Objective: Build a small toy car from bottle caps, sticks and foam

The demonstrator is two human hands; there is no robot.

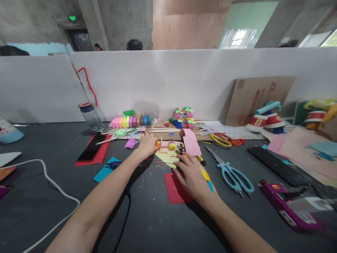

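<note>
My left hand point(147, 144) is closed, its bent fingers down beside a small orange clay piece point(158, 144). What those fingers hold, if anything, is hidden. Right of the orange piece sits a yellow clay piece with a purple top point(172, 145), and a thin wooden stick stands between the two. Pale yellow paper point(165, 158) lies under them. My right hand point(191, 174) is open with fingers spread, palm down, partly over a red paper square point(172, 191). A pink paper piece point(192, 142) rises just beyond its fingertips.
Blue-handled scissors point(233, 175) lie on the right, near a purple device point(286, 207). On the left are a black phone point(91, 149), a water bottle point(91, 117) and a glue gun point(114, 164). Coloured clay packs point(131, 121) line the back before a white partition point(163, 80).
</note>
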